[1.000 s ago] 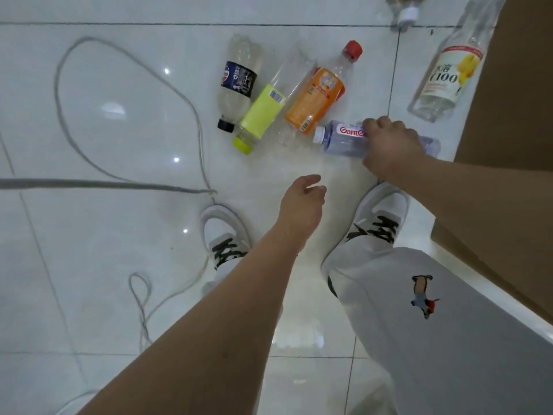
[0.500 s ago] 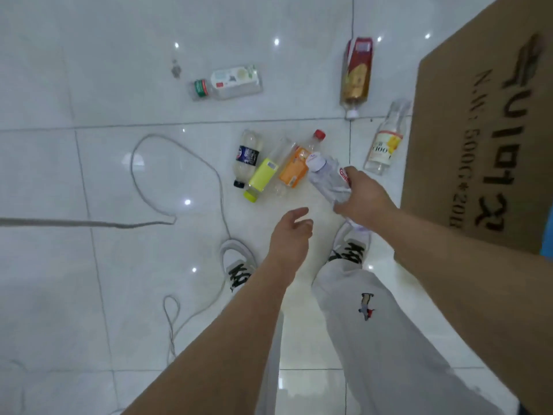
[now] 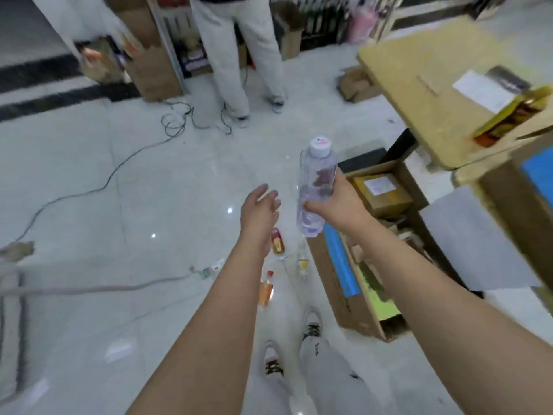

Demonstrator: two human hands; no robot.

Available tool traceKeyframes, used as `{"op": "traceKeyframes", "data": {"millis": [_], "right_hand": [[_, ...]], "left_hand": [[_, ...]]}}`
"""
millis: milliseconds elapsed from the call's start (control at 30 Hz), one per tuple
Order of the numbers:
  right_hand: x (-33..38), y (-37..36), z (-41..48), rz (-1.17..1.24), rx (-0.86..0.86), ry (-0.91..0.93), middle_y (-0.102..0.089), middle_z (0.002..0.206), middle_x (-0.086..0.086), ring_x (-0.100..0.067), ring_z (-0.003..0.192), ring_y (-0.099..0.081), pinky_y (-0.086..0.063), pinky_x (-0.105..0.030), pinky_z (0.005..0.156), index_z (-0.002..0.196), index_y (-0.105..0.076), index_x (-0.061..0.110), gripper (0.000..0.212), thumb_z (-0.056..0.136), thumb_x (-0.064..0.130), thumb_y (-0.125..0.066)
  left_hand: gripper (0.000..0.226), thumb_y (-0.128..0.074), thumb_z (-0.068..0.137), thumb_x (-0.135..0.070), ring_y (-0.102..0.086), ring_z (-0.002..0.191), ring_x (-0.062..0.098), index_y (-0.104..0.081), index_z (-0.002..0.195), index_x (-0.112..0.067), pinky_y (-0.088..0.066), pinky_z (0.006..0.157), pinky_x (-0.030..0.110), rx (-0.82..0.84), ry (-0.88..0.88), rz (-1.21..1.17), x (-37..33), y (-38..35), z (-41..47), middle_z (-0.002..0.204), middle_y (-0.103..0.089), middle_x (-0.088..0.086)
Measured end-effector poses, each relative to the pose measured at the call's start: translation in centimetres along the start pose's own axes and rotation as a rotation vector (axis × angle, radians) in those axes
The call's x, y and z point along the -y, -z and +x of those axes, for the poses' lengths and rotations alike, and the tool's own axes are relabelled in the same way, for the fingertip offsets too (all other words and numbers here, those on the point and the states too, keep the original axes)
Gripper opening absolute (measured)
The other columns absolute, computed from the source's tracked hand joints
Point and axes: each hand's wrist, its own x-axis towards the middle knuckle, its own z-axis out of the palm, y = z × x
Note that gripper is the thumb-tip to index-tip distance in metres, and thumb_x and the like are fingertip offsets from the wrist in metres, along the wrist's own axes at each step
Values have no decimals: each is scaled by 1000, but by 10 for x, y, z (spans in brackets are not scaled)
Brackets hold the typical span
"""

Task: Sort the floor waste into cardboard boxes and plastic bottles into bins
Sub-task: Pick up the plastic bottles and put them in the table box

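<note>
plastic bottle point(image 3: 315, 190), clear and ribbed with a white cap, is held in the air with its cap up. the right hand point(image 3: 339, 205) has fingers and thumb curled round its lower half. it hangs over bare tile, just left of the open cardboard box point(image 3: 326, 277) on the floor. the left hand point(image 3: 259, 209) hovers beside the bottle but apart from it, fingers loosely spread, holding nothing.

the widest open room lies left and ahead: a broad run of glossy pale floor point(image 3: 134, 295) with small light glints. it is crossed by a thin dark cable point(image 3: 89, 190) and a thicker grey one point(image 3: 104, 287). between the left forearm and the box wall the gap is narrow. an orange bottle point(image 3: 265, 287), a red-labelled bottle point(image 3: 276, 241) and a slim clear bottle with a yellow label point(image 3: 302, 263) lie in it. another small bottle point(image 3: 212, 268) lies further left, near the thick cable's end.

the box is matte brown corrugated board with straight walls and raised flaps. inside are a flat blue strip point(image 3: 339, 262) along its left wall and a small square carton point(image 3: 383, 193) bearing a white label. a large pale cardboard panel point(image 3: 425, 85) juts in at upper right. at the far edge a second person's legs point(image 3: 236, 55) in light trousers stand among more brown cartons; that part is blurred.
</note>
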Motion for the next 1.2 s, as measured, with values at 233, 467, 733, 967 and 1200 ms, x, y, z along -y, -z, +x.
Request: {"op": "traceKeyframes", "data": {"millis": [233, 467, 733, 967, 1200], "right_hand": [[91, 150, -61, 91, -339, 148, -54, 107, 3, -6, 88, -58, -48, -14, 74, 120, -40, 25, 58, 77, 23, -80], [85, 257, -132, 162, -633, 124, -54, 118, 1, -14, 100, -63, -52, -28, 82, 133, -30, 18, 73, 80, 22, -79], [44, 338, -198, 184, -877, 26, -53, 122, -2, -17, 108, -57, -45, -29, 92, 128, -31, 14, 68, 81, 24, -79], [-2, 397, -216, 191, -928, 17, -54, 121, -1, -15, 103, -58, -45, -26, 87, 138, -29, 15, 72, 85, 24, -75], [-68, 487, -211, 181, -927, 24, -50, 122, -6, -19, 101, -59, -46, -22, 73, 148, -23, 21, 78, 87, 22, -73]], "left_hand": [[33, -52, 97, -16, -62, 109, 16, -52, 130, -17, -47, 88, 27, 377, -186, 122, -102, -134, -80, 121, -64, 2], [34, -52, 98, -18, -59, 116, 18, -52, 132, -20, -45, 91, 28, 672, -276, 284, -106, -235, -147, 125, -61, 1], [28, -51, 98, -16, -61, 98, 10, -55, 125, -23, -48, 66, 20, 872, -337, 429, -74, -323, -213, 116, -63, 0], [33, -53, 97, -15, -64, 108, 18, -54, 130, -20, -52, 95, 38, 922, -274, 477, -43, -384, -231, 122, -64, 3], [34, -52, 98, -16, -61, 112, 15, -53, 132, -22, -49, 99, 37, 857, -276, 564, -5, -443, -226, 126, -62, 1]]}}
